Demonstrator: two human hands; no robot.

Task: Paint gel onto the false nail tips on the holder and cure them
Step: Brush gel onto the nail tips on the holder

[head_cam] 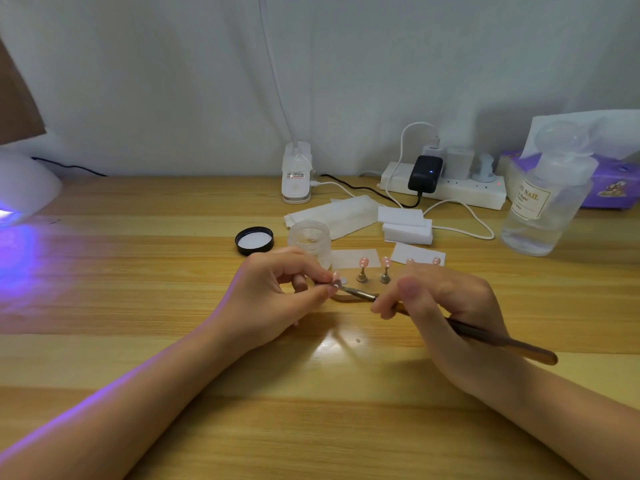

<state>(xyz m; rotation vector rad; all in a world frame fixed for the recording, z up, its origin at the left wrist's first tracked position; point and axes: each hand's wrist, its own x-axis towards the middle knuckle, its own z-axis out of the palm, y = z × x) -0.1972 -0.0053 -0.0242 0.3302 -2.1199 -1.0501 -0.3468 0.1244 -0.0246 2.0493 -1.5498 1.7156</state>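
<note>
Hands are working close together: left hand (277, 289) is pinching a tiny, light, slippery pink false nail tip (335, 279) by its edges, while right hand (446, 299) is gripping a thin brown-handled gel brush (360, 293) low down, probably for control.

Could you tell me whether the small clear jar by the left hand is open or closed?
Open: the jar has no lid on, and its black lid lies upturned on the table beside it.

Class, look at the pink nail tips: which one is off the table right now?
The nail tip pinched in the left hand, brush at it. The other tips stand on their stands.
</note>
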